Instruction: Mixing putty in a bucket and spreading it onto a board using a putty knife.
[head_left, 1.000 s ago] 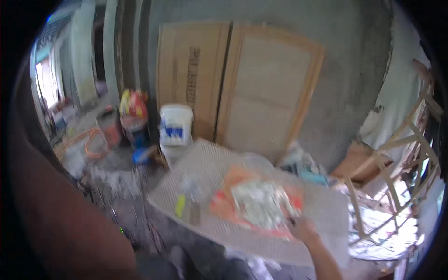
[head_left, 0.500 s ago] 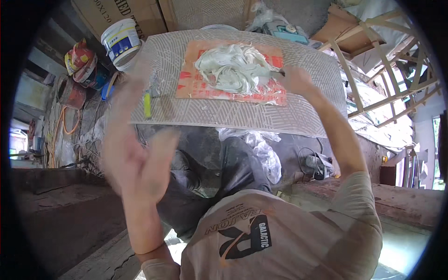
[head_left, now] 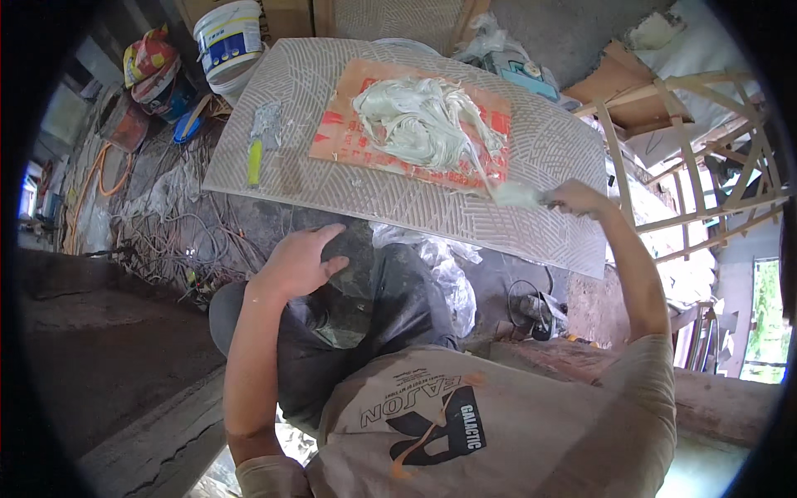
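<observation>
My right hand [head_left: 577, 199] grips the handle of a putty knife [head_left: 521, 196], whose blade is coated in pale paste. A thin strand of paste runs from the blade to the heap of whitish-grey paste [head_left: 419, 120]. The heap sits on an orange sheet with red print [head_left: 330, 148], which lies on a large panel [head_left: 556, 153] marked with combed ridges. Just off the panel's near edge, my left hand [head_left: 297, 259] is open and holds nothing, thumb and fingers apart. A scraper with a yellow-green handle [head_left: 254, 162] rests on the panel's left side.
Stacked white buckets [head_left: 230, 41] stand past the panel's far left corner. A power tool [head_left: 544, 319] with a cord and crumpled clear plastic [head_left: 452, 286] lie below the near edge. Wooden framing [head_left: 685, 149] rises at right. Loose cables [head_left: 187, 236] cover the floor at left.
My right hand has moved right and toward me, drawing the putty knife out of the paste heap. The left hand, blurred and raised before, has come down near the panel's edge.
</observation>
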A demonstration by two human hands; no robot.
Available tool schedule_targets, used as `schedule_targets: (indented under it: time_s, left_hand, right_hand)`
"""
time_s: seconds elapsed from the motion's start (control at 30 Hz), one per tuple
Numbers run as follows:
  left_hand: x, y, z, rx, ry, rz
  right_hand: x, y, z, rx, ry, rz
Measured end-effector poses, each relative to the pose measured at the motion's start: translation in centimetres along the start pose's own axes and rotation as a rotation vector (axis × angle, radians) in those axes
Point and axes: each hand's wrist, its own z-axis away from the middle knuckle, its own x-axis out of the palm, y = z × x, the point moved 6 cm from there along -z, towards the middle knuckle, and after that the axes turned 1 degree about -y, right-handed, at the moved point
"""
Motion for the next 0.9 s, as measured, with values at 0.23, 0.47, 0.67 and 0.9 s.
schedule_targets:
  time_s: [0.23,0.47,0.67,0.9]
  left_hand:
    - [2.4,0.5,0.3,-0.003,-0.078,-0.136]
    - [2.5,4.5,0.7,-0.002,-0.13,-0.164]
    - [4.3,6.8,-1.3,0.206,-0.151,-0.178]
    - [8.4,10.2,-4.6,0.435,-0.354,-0.23]
  right_hand:
    - [5.2,-4.4,-1.7,-0.029,-0.097,-0.09]
    - [4.0,-15.5,0.5,-0.364,-0.074,-0.559]
    - [-2.1,-10.1,-3.1,-0.19,0.134,-0.462]
    - [4.5,-5.5,-5.8,-0.094,-0.043,0.018]
